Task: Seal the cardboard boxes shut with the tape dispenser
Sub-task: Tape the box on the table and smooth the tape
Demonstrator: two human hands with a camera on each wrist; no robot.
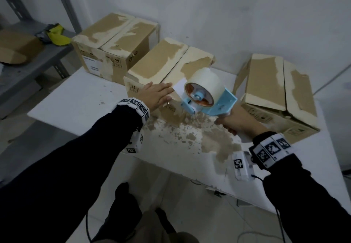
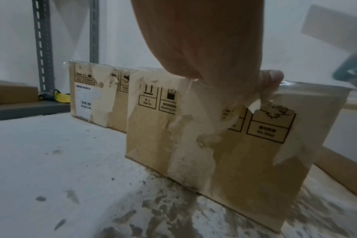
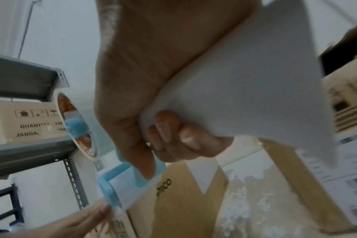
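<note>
Middle box on the tabletop, flaps down, seam untaped; another box far left, a third right. Dispenser hangs just above the middle box's near edge, tape tab out. Right hand wrapped tight round its handle. Left hand, fingers straight, lies flat on the box's near top edge, gripping nothing. Step in hand, likely: starting the strip. Next: stick the tab on the near face, then draw along the seam.
</note>
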